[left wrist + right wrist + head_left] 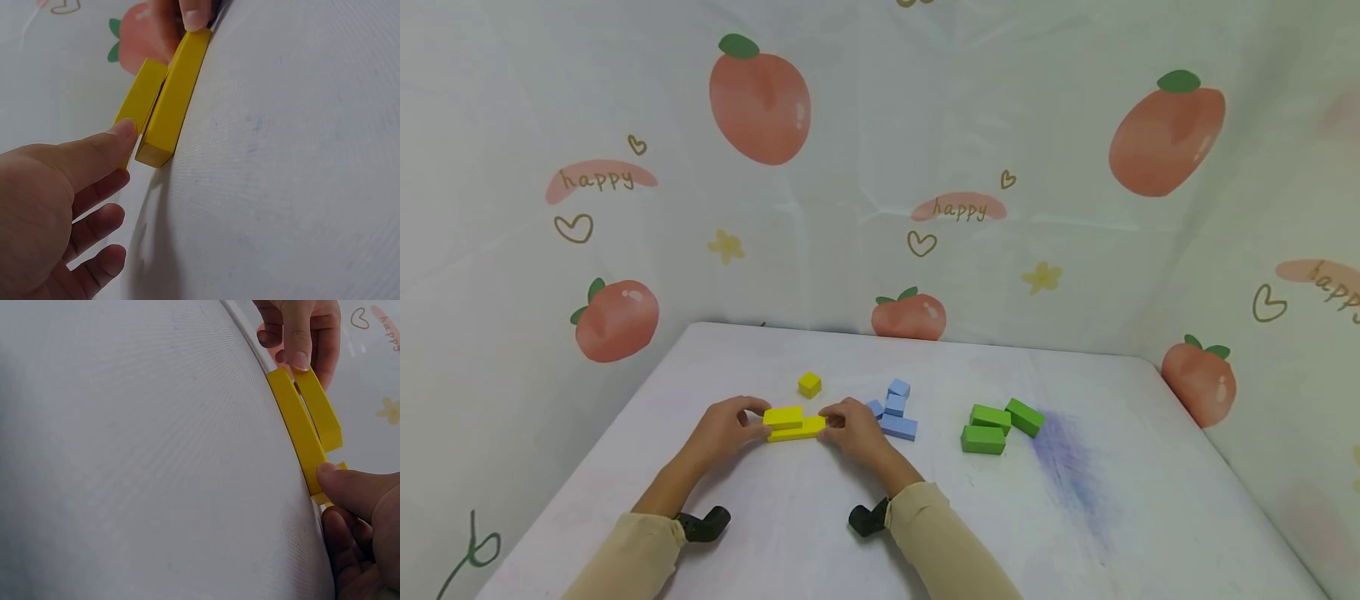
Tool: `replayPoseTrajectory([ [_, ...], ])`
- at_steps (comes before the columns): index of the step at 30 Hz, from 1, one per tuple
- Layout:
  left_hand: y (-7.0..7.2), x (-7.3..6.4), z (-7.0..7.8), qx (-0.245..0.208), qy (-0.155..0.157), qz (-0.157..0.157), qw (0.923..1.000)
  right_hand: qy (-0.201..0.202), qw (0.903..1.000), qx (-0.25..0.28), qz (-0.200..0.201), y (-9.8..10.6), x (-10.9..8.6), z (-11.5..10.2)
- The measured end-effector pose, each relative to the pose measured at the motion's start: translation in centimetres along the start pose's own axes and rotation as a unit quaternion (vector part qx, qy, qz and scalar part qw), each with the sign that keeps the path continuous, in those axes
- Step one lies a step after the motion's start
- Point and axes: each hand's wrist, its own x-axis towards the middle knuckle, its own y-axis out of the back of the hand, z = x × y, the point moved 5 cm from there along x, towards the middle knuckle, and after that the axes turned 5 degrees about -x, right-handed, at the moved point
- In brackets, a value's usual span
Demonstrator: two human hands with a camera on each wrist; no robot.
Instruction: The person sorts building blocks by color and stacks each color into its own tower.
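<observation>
My left hand [724, 432] pinches the left end of a short yellow block [783, 417] between thumb and fingers. This block is just above a longer yellow block [805, 430], over its left part; a narrow gap shows between them in both wrist views. At the right end of the long block, my right hand [857, 430] holds it with thumb and fingertips. The long block [177, 94] lies along the tabletop. Behind the pair sits a small yellow cube [809, 384], apart from both hands.
Several blue blocks [898, 427] lie close to the right hand, on its far and right side. Farther right are three green blocks [982, 440]. All stand on a white table [790, 533] with a purple smudge at right; a printed curtain [850, 167] hangs behind.
</observation>
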Motion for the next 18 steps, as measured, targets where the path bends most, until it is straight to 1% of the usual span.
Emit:
replayPoseTrajectory([
  [3, -0.10, -0.11, 0.17, -0.002, -0.005, -0.001, 1.0000, 0.001, 1.0000, 0.000, 0.000, 0.09, -0.08, -0.04],
  [8, -0.17, -0.38, 0.39, 0.002, -0.001, -0.003, 1.0000, 0.002, 1.0000, 0.000, -0.002, 0.18, -0.16, -0.22],
  [13, -0.16, -0.76, 0.52, -0.001, -0.006, -0.003, 1.0000, 0.010, 0.9999, 0.005, -0.004, 0.28, -0.21, -0.40],
  [15, -0.20, -0.80, 0.53, -0.001, -0.008, -0.004, 1.0000, 0.008, 0.9999, 0.006, -0.004, 0.29, -0.21, -0.41],
  [18, -0.27, -0.82, 0.41, -0.002, -0.002, -0.004, 1.0000, 0.000, 1.0000, 0.006, -0.005, 0.25, -0.19, -0.30],
])
